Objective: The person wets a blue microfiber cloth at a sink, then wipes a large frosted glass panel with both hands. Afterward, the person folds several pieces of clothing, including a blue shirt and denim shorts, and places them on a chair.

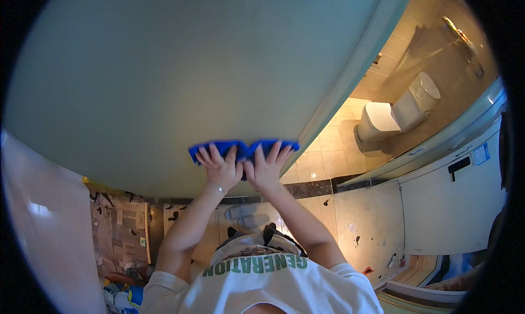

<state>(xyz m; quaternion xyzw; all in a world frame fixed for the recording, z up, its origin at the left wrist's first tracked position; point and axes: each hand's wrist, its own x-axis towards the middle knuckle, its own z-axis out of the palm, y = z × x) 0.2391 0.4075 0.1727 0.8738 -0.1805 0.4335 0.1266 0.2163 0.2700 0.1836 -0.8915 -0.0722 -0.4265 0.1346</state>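
Note:
Both my hands press a blue cloth point(246, 149) flat against a pale green wall point(197, 72), just left of its vertical edge beside a doorway. My left hand point(219, 166), with a bracelet at the wrist, lies on the left part of the cloth, fingers spread. On the right part lies my right hand point(268, 168), its fingers spread too. The two thumbs are close together near the middle, where the cloth dips into a fold. Some of the cloth hangs down between the hands.
A toilet point(379, 119) stands in the lit bathroom at the right. Below it is a white door point(451, 207) with a black handle point(459, 165). Slippers point(253, 220) lie on the tiled floor by my feet, and small debris is scattered about. Bags point(123, 299) lie at the lower left.

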